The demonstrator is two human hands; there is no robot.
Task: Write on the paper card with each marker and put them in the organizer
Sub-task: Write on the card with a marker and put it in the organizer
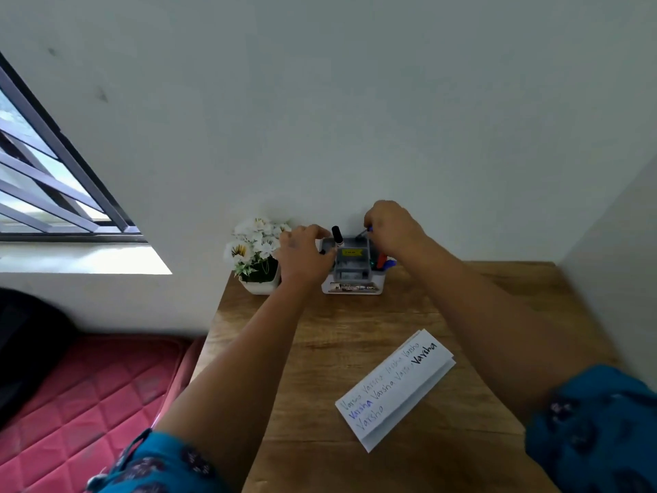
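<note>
A white and grey organizer (353,275) stands at the far edge of the wooden table against the wall. A black-capped marker (337,236) stands upright in it, and several coloured markers (383,262) lean in its right compartment. My left hand (304,256) grips the organizer's left side. My right hand (393,227) hovers over the organizer's back right, fingers pinched on a thin blue-tipped pen (366,231). The white paper card (396,387) lies near me on the right, with several handwritten words in grey, blue and black.
A white pot of white flowers (256,254) stands just left of the organizer, close to my left hand. The table (320,350) ends at the left above a red quilted mattress (81,396). A wall closes the right side. A barred window is at far left.
</note>
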